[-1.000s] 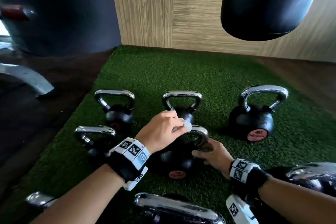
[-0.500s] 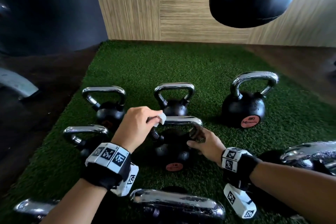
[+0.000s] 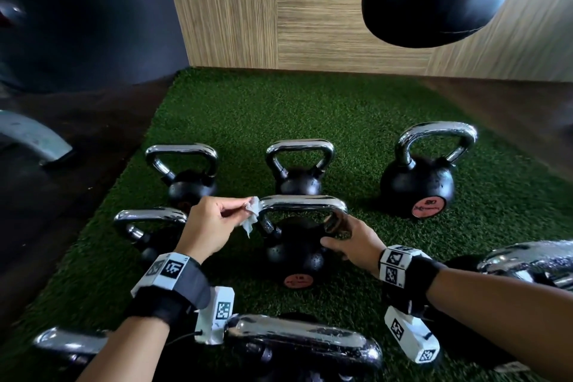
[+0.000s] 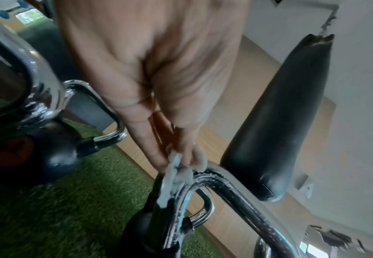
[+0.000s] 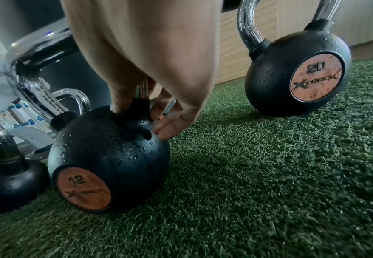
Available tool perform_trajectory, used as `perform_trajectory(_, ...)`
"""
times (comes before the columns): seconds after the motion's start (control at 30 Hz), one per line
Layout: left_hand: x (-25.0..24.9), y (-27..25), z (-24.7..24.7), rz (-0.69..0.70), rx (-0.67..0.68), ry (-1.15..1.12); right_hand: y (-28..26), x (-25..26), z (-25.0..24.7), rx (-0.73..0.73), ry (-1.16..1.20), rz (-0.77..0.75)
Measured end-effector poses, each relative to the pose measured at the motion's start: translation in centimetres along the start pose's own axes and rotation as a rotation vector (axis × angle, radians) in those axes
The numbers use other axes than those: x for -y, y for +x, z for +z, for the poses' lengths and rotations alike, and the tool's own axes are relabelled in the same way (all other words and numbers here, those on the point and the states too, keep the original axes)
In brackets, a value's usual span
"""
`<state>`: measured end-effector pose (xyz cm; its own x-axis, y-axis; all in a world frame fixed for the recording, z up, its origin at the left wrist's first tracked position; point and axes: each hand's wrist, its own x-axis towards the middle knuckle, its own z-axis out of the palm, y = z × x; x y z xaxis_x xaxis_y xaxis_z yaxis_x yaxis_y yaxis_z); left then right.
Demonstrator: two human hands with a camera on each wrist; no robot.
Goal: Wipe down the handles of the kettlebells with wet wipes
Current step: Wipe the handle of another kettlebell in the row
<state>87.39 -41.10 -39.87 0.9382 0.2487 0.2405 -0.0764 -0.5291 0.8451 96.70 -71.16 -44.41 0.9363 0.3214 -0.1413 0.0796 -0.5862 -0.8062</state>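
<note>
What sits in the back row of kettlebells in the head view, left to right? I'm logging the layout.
Left kettlebell → middle kettlebell → 20 kettlebell, all standing on the turf.

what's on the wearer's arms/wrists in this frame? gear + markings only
Both forearms are bare, no sleeves. The left hand and the right hand each carry a black wrist strap topped by a white block with black square fiducial markers. A white camera housing with another marker hangs under each wrist. A thin black cable trails from the left one.
</note>
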Motion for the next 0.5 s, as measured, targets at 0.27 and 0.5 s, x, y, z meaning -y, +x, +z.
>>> perform_trajectory(0.27, 3.3, -0.7, 1.6, -0.157, 0.098, -0.506, 0.4, -0.2, -0.6, 0.026, 0.019, -0.038)
perform_trajectory(0.5, 4.9, -1.9, 4.6, -0.249, 0.094, -0.441, 0.4, 0.4, -0.9, 0.071, 0.082, -0.024)
